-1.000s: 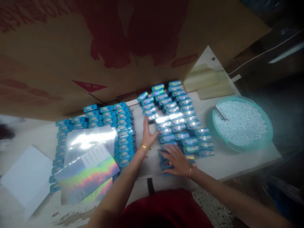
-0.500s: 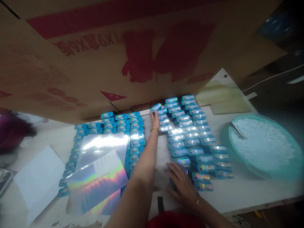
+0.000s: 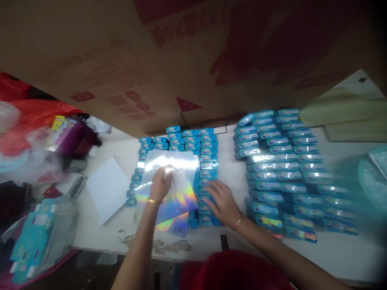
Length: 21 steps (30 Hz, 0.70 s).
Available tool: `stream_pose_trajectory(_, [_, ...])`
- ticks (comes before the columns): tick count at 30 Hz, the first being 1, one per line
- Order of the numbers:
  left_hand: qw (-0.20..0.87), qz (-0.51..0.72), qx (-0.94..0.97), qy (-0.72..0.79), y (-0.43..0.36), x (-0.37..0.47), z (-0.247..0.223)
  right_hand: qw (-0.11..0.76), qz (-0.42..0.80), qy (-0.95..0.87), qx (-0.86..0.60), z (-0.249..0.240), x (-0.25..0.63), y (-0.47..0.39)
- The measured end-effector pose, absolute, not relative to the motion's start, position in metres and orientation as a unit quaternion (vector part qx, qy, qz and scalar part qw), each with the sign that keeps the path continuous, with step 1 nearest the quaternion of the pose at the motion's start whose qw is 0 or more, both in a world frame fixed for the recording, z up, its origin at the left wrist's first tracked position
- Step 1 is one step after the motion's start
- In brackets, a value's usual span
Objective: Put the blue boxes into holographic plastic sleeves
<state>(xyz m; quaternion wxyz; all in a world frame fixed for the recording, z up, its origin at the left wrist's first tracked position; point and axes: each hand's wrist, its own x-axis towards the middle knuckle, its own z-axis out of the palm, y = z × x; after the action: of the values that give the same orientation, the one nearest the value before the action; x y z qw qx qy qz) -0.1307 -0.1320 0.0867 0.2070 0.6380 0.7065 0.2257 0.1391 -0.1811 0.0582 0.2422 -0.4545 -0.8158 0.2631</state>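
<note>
My left hand (image 3: 161,184), blurred, is over the stack of shiny sheets, its fingers closed on the upper part of an iridescent sheet (image 3: 181,201). Under it lies a glossy, silvery sheet (image 3: 154,159), reflecting a bright streak of light. These sheets cover part of the left group of small turquoise boxes (image 3: 208,151), which stand in close rows. At the right edge of that group is my right hand (image 3: 224,202), fingers spread apart over the boxes, nothing visible in it. A second group of turquoise boxes (image 3: 287,165) stands in rows further right.
A big brown carton (image 3: 115,80) walls off the back of the white table (image 3: 231,177). On the left are a white sheet (image 3: 107,189), red plastic bags (image 3: 39,117) and flat turquoise cartons (image 3: 33,233). A turquoise basin (image 3: 375,157) stands at the right edge.
The view has swung left. My left hand has moved from the back of the right-hand boxes to the iridescent sheet. My right hand has moved left to the other group of boxes.
</note>
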Motion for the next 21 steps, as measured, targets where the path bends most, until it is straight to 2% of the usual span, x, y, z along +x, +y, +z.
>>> stream_pose_trajectory(2, [0.162,0.146,0.643,0.735,-0.16,-0.182,0.083,0.238,0.264,-0.828,-0.433,0.063,0.097,-0.168])
stream_pose_trajectory(4, [0.169,0.087,0.649,0.737,-0.176,-0.208,0.076,0.228,0.253,-0.843,-0.417,0.065,0.054,-0.157])
stream_pose_trajectory(9, [0.247,0.084,0.688,0.677,-0.18,-0.212,0.066,0.171,0.213,-0.873,-0.404,0.056,-0.022,-0.139])
stream_pose_trajectory(13, [0.206,0.084,0.732,0.644,-0.175,-0.206,0.062,0.111,0.212,-0.883,-0.404,0.045,-0.032,-0.131])
stream_pose_trajectory(21, [0.075,0.091,0.809,0.576,-0.171,-0.189,0.036,0.076,0.198,-0.856,-0.471,0.025,-0.026,-0.126])
